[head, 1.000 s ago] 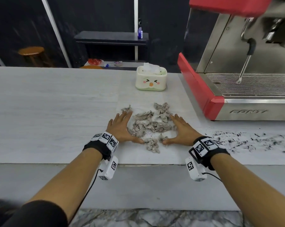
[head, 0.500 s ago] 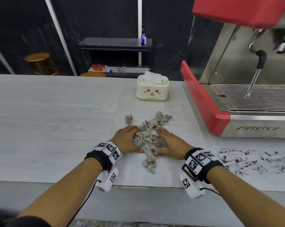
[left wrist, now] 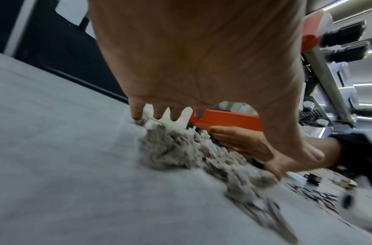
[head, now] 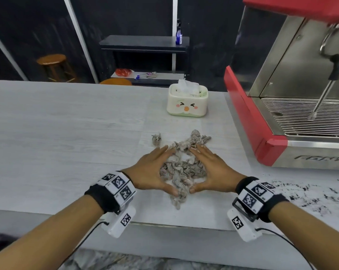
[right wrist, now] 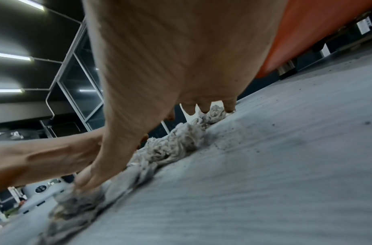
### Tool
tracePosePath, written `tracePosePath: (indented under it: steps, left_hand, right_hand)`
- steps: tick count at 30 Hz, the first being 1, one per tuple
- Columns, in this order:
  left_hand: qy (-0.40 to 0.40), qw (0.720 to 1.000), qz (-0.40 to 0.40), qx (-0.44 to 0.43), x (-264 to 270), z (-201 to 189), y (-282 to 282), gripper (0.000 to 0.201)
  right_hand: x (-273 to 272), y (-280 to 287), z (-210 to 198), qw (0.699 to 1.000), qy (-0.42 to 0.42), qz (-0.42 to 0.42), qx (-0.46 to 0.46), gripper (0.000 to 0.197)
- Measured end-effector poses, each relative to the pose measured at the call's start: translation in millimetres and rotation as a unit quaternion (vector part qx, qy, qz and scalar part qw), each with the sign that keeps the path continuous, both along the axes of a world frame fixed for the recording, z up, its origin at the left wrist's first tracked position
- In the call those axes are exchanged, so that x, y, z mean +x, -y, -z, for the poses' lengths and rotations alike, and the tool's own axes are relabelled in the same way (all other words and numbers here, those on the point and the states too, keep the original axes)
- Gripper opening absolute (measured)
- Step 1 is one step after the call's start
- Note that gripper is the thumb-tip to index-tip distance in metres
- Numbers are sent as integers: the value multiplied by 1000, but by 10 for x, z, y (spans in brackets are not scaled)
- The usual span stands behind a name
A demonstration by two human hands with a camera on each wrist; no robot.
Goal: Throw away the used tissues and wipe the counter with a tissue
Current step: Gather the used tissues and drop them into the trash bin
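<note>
A heap of grey, crumpled used tissues [head: 181, 168] lies on the pale counter [head: 67, 133], seen also from the wrists as a clump of tissues [left wrist: 176, 149] and tissues [right wrist: 176, 142]. My left hand [head: 155, 170] presses against the heap's left side with straight fingers. My right hand [head: 209, 170] presses the right side the same way, and the thumbs nearly meet at the near end. One small tissue scrap [head: 156, 138] lies apart at the far left. A cream tissue box [head: 187, 101] with a clean tissue sticking out stands beyond.
A red and steel coffee machine [head: 281, 114] fills the right side, its steam wand [head: 324, 90] hanging over the drip grate. Dark coffee grounds [head: 311, 195] are scattered on the counter at the right. The counter's front edge [head: 164, 227] runs just under my wrists.
Both hands have swept inward, pushing the spread tissues into one tight heap between them. One small scrap stayed outside at the far left.
</note>
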State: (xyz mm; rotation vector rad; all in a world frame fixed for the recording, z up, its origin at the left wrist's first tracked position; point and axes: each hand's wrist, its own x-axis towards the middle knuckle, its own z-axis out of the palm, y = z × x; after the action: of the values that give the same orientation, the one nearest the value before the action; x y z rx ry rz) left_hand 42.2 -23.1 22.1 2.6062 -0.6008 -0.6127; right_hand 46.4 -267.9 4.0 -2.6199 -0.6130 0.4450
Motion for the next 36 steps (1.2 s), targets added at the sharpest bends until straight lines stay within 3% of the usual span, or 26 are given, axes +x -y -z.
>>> tracePosePath:
  steps: [8,12,16,19,23,32,36]
  left_hand:
    - [60,995,28,71,-4,394,185,127]
    - [127,990,21,61,118,393,145,118]
    - [166,984,-16,62,272,340,65,124]
    - [144,985,-61,68,410,321,-37,132]
    - [56,995,-76,45,579,319,-157,135]
    - [7,999,10,-31,611,294,-25,124]
    - [7,999,43,-22,581,311,71,117]
  right_hand:
    - [277,5,82,997,3,35,-62,135]
    - [423,-8,118,997,-13,33,-65,135]
    - [501,-46,144,998,-17,4,-58,132]
    - [506,-93,139,999,-5,-8,-49,129]
    - [511,-150,120,999,9,-14,-40,126]
    - [535,-221,90,996,56,-24,-66,123]
    - [546,-225,163,999,10,-29,-38,124]
